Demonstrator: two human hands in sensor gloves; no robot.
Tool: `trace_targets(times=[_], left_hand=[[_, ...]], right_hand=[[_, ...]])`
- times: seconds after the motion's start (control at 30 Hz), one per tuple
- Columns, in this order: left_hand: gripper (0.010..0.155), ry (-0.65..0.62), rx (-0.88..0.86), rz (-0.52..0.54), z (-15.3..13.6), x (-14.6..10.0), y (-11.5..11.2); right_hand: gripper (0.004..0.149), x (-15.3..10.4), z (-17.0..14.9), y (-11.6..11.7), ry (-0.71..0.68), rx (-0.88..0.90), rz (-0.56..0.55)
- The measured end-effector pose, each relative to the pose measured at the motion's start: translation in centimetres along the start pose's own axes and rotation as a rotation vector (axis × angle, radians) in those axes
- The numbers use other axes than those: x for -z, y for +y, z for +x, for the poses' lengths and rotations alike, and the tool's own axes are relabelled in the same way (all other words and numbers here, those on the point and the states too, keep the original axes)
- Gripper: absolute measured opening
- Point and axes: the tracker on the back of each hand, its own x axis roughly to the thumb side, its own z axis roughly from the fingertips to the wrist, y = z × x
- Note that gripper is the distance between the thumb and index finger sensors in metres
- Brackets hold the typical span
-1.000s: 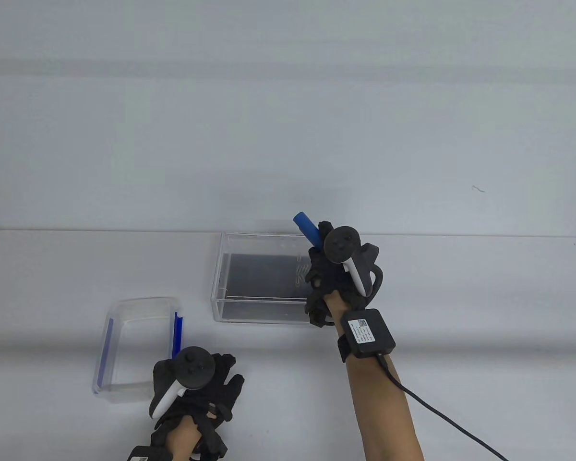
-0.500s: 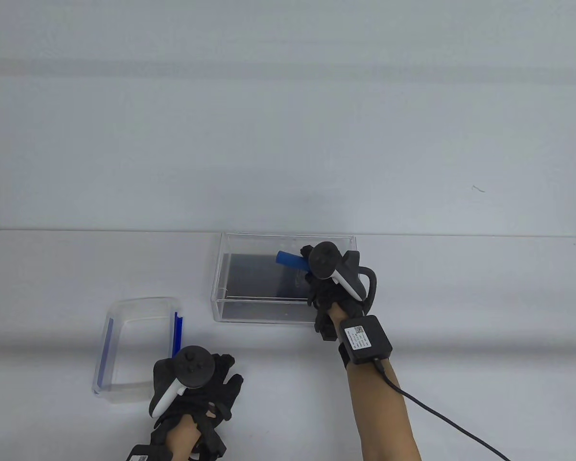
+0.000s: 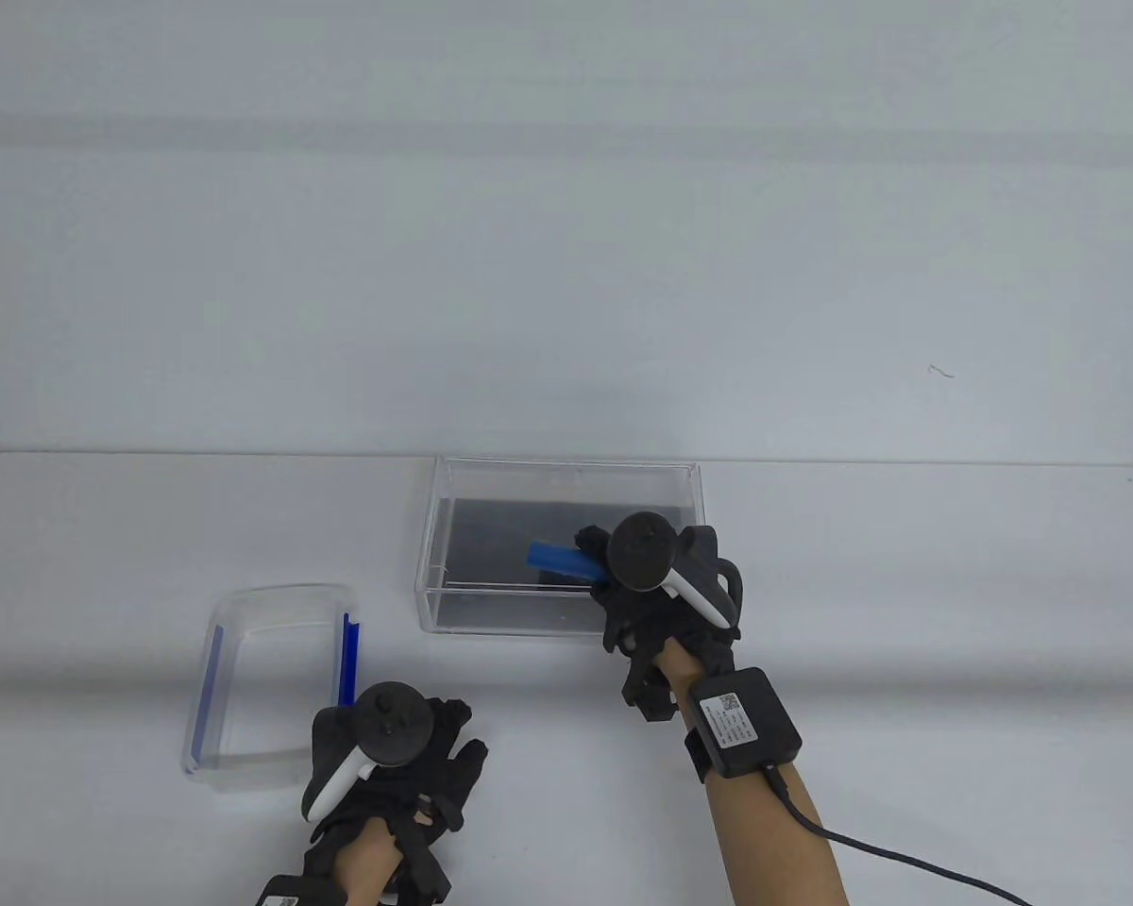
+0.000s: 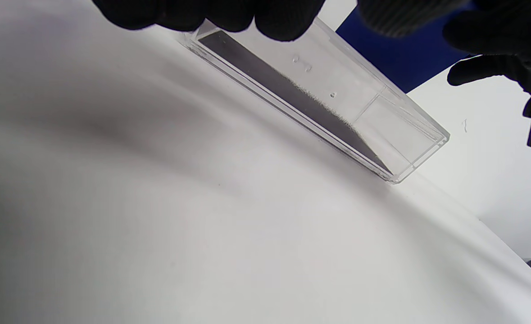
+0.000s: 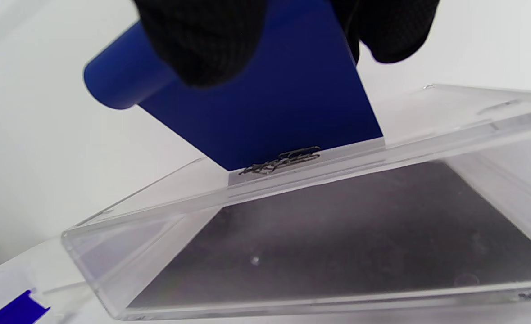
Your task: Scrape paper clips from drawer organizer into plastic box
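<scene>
The clear drawer organizer (image 3: 491, 538) with a dark floor stands mid-table. My right hand (image 3: 609, 578) grips a blue scraper (image 3: 562, 562) inside its near right part, the handle pointing left. In the right wrist view the scraper's blade (image 5: 283, 108) has several paper clips (image 5: 283, 161) bunched at its lower edge, against a clear wall of the organizer (image 5: 337, 225). The clear plastic box (image 3: 283, 593) with blue clasps stands open at the near left. My left hand (image 3: 453, 741) rests on the table at the box's right, fingers spread, holding nothing.
The left wrist view shows the organizer (image 4: 337, 103) side-on, with the scraper (image 4: 396, 63) behind it. A black cable (image 3: 869, 840) runs from my right wrist to the bottom right. The table's far edge (image 3: 812, 461) lies just behind the organizer.
My right hand tipped the scraper from nearly upright to lying low and drew it toward the organizer's near side. My left hand shifted slightly right.
</scene>
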Motion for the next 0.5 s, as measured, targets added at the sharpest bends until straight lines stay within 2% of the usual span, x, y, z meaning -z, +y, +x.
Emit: trace_targets(times=[0.1,0.27,0.37,0.5], left_hand=[[0.068,-0.007,-0.002,0.000,0.2,0.1,0.0],[0.068,-0.023,-0.004,0.006,0.5,0.2,0.0],[0.068,-0.033,-0.004,0.010,0.7,0.2,0.1],[0.067,-0.051,0.012,0.022,1.0,0.1,0.1]], right_hand=[[0.064,-0.4,0.2,0.1,0.000,-0.022,-0.016],[0.065,-2.3,0.2,-0.6,0.014,0.067,-0.150],[0.065,-4.3,-0.7,-1.5,0.041,0.125,-0.258],[0.065,-7.9,-2.9,-1.9,0.125,0.323,-0.339]])
